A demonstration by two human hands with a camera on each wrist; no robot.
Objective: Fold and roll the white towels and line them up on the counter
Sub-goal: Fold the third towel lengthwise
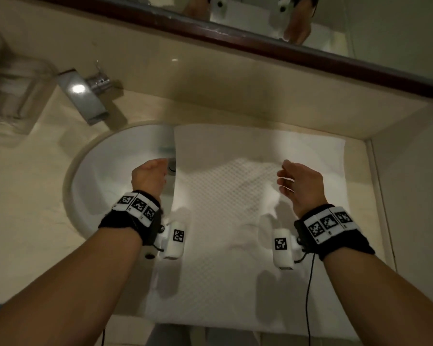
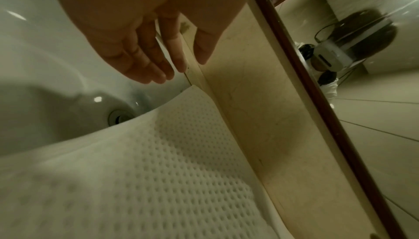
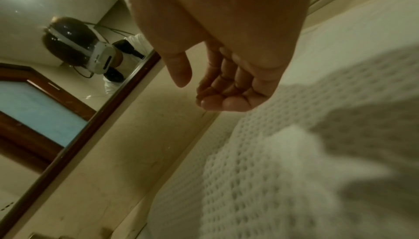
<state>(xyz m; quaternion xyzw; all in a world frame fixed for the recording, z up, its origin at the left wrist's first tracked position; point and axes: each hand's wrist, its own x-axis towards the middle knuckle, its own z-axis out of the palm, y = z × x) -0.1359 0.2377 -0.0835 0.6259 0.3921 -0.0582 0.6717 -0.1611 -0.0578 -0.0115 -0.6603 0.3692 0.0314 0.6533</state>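
Observation:
A white waffle-textured towel [image 1: 235, 221] lies spread flat on the beige counter, its left part draped over the sink basin [image 1: 105, 176]. The same towel [image 2: 181, 162] fills the lower left wrist view, and the towel [image 3: 294, 153] lies below the fingers in the right wrist view. My left hand [image 1: 149, 177] hovers over the towel's left edge above the basin, fingers relaxed and holding nothing; its fingers [image 2: 145, 63] hang straight. My right hand [image 1: 298, 186] hovers over the towel's right half, its fingers [image 3: 226, 88] loosely curled and empty.
A chrome faucet [image 1: 85, 96] stands at the back left of the sink, with a clear glass holder [image 1: 18, 96] further left. A dark-framed mirror [image 1: 260, 43] runs along the back wall. A side wall [image 1: 410, 171] bounds the counter on the right.

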